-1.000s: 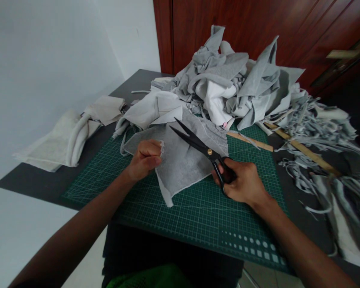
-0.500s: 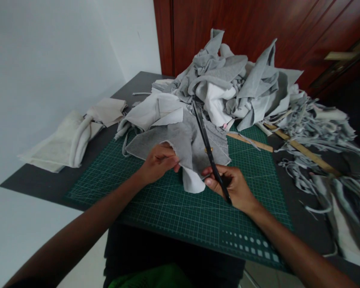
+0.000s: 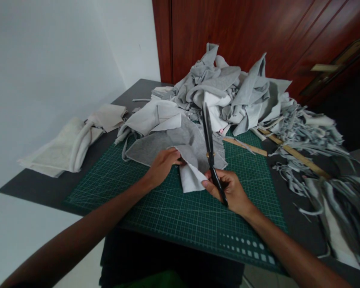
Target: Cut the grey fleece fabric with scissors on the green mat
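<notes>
A grey piece of fabric [image 3: 156, 146] with a paler underside lies over the green cutting mat [image 3: 168, 216], its near edge lifted and folded up. My left hand [image 3: 163, 168] is closed on that edge, its fingertips partly hidden behind the cloth. In my right hand [image 3: 229, 188] are black-handled scissors [image 3: 210, 148], their closed-looking blades pointing away from me and upward. The thumb and fingertips of the same hand also pinch the right end of the folded edge. The pale flap [image 3: 192, 180] hangs between both hands.
Behind the mat rises a heap of grey and white fabric [image 3: 219, 82]. Thin scraps [image 3: 309, 124] and a wooden ruler [image 3: 303, 157] lie on the right, with another wooden strip [image 3: 249, 147] nearer. Folded white cloth [image 3: 63, 146] rests at left by the wall. A door [image 3: 243, 28] stands behind.
My left hand has shifted its hold along the fabric edge, and the edge is now drawn out towards my right hand. The scissors have swung more upright, still in my right hand.
</notes>
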Action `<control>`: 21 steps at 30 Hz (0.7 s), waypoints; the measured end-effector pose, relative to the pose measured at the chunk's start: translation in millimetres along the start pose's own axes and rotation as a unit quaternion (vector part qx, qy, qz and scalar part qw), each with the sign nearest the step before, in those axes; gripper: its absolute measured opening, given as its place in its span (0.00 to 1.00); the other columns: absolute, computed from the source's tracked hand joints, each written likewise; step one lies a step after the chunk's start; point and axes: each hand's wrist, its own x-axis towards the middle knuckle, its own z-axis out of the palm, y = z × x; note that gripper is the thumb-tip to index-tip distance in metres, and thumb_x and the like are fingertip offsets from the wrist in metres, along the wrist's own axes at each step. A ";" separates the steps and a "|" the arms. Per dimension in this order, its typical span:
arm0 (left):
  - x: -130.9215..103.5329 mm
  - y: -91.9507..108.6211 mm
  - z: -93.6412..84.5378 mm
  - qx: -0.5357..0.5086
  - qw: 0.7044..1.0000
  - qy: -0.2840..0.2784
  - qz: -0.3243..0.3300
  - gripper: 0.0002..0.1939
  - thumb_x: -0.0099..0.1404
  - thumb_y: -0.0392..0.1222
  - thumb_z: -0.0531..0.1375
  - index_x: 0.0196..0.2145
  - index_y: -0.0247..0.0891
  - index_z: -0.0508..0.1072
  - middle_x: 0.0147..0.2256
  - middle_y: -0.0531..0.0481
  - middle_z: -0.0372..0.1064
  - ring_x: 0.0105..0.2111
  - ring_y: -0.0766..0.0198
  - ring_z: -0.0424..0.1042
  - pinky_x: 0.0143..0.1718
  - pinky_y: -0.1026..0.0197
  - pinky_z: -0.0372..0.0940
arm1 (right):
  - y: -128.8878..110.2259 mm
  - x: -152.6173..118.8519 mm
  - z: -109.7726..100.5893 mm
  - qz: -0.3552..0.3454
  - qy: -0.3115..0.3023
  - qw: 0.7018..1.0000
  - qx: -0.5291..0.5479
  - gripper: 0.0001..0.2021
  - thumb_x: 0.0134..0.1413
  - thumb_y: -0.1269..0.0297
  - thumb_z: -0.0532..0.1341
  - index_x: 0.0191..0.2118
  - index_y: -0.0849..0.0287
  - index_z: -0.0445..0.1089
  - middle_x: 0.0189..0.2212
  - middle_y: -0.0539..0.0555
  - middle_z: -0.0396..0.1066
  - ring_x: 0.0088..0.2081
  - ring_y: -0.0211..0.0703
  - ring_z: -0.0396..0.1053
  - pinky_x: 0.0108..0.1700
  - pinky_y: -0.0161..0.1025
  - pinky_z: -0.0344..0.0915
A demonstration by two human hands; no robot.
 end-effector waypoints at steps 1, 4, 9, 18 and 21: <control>0.7 -3.8 1.2 -0.055 0.997 -0.020 -0.052 0.21 0.68 0.55 0.54 0.28 0.35 0.73 0.27 0.47 0.71 0.30 0.61 0.71 0.29 0.59 0.69 | -0.1 0.4 0.8 -0.003 -0.007 1.000 0.005 0.16 0.50 0.53 0.68 0.26 0.58 0.66 0.19 0.43 0.54 0.20 0.30 0.50 0.21 0.31 0.49; -0.2 -6.2 5.1 -0.107 0.983 -0.043 -0.141 0.27 0.67 0.64 0.52 0.31 0.35 0.70 0.27 0.46 0.70 0.26 0.60 0.72 0.19 0.62 0.66 | 1.8 0.9 4.0 0.001 -0.030 0.999 0.010 0.16 0.49 0.55 0.70 0.26 0.58 0.65 0.19 0.43 0.52 0.21 0.30 0.49 0.22 0.31 0.48; -4.2 3.7 10.0 -0.016 0.989 -0.050 -0.136 0.19 0.61 0.55 0.64 0.35 0.35 0.70 0.28 0.51 0.71 0.21 0.68 0.69 0.20 0.65 0.66 | 7.1 0.5 6.7 0.010 -0.049 0.999 -0.007 0.14 0.51 0.55 0.68 0.28 0.58 0.66 0.21 0.43 0.53 0.23 0.31 0.50 0.23 0.32 0.48; -0.6 2.9 7.5 -0.087 0.990 0.011 -0.108 0.22 0.63 0.60 0.61 0.30 0.35 0.71 0.26 0.52 0.72 0.25 0.67 0.72 0.33 0.61 0.72 | 9.8 2.4 7.3 0.006 -0.059 0.997 -0.045 0.17 0.52 0.56 0.67 0.24 0.58 0.60 0.20 0.43 0.50 0.23 0.31 0.48 0.23 0.32 0.46; -1.7 3.7 6.4 -0.077 0.991 0.056 -0.095 0.24 0.62 0.60 0.62 0.24 0.35 0.67 0.22 0.54 0.67 0.21 0.70 0.66 0.28 0.65 0.68 | 13.3 1.7 11.1 -0.022 -0.066 0.994 -0.088 0.17 0.53 0.58 0.66 0.23 0.57 0.58 0.19 0.43 0.50 0.22 0.30 0.48 0.22 0.31 0.46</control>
